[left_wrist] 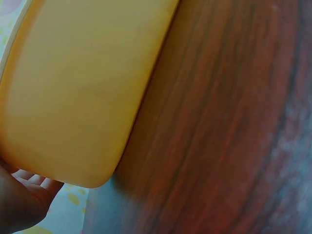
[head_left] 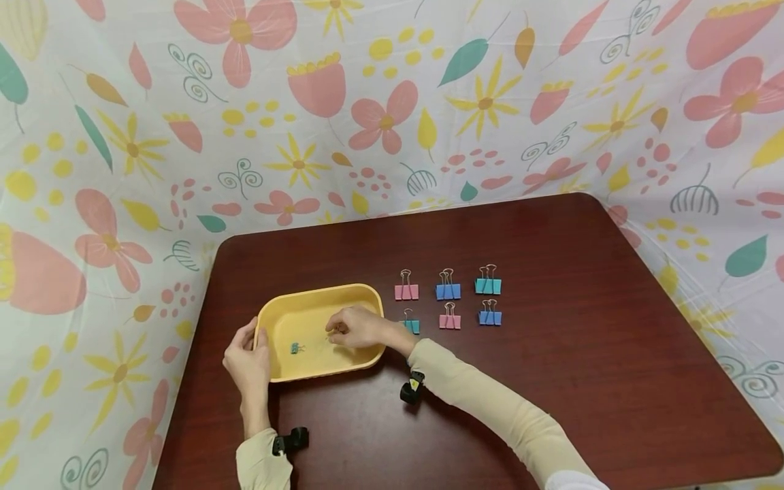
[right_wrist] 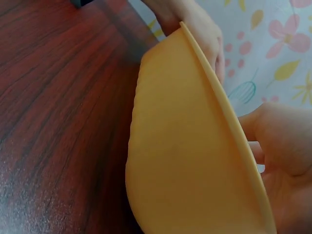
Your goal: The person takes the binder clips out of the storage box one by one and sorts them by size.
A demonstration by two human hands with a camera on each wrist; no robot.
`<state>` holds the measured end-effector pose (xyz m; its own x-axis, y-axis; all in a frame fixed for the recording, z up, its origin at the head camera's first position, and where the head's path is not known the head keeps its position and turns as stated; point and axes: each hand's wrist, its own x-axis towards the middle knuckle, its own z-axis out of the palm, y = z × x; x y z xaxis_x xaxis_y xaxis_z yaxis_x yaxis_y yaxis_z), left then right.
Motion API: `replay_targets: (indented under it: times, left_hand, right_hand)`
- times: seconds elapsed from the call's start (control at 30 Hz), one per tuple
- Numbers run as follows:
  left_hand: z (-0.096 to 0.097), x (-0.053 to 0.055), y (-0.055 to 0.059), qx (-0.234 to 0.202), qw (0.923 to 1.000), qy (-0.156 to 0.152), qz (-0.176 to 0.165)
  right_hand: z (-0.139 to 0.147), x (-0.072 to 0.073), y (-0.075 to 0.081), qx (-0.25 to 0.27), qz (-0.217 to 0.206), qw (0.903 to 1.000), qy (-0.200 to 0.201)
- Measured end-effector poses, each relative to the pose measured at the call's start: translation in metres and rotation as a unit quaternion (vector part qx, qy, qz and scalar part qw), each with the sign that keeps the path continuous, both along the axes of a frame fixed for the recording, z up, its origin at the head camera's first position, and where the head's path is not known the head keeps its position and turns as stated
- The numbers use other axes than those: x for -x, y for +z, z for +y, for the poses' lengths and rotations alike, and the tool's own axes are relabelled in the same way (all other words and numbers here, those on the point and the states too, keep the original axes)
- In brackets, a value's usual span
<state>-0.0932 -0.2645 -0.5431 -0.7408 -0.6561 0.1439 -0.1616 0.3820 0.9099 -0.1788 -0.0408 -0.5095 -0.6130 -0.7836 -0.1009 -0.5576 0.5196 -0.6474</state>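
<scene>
A yellow plastic tray (head_left: 278, 306) stands on the table. My left hand (head_left: 248, 361) grips its left end, thumb over the rim and fingers outside the wall; in the left wrist view part of that hand (left_wrist: 24, 200) shows at the tray's corner. My right hand (head_left: 358, 327) reaches in over the right side, fingers bent close above the tray floor. I cannot tell whether its fingertips pinch something. A small teal binder clip (head_left: 297, 348) lies on the tray floor, left of those fingers. In the right wrist view the tray's outer wall (right_wrist: 180, 141) hides the fingertips.
Right of the tray, binder clips stand in two rows: pink (head_left: 407, 292), blue (head_left: 448, 291) and teal (head_left: 488, 285) behind; teal (head_left: 412, 327), pink (head_left: 450, 321) and blue (head_left: 490, 318) in front. My right forearm passes close by the front teal clip. A flowered cloth (head_left: 380, 102) hangs behind the table (head_left: 582, 327).
</scene>
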Motion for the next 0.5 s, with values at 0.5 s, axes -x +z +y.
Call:
replay_targets:
  times: [0.5]
  left_hand:
    - [0.0012, -0.0005, 0.0024, -0.006, 1.0000, -0.002, -0.004]
  right_hand:
    - [0.0006, -0.0041, -0.0072, 0.013, 0.055, 0.9953, -0.079]
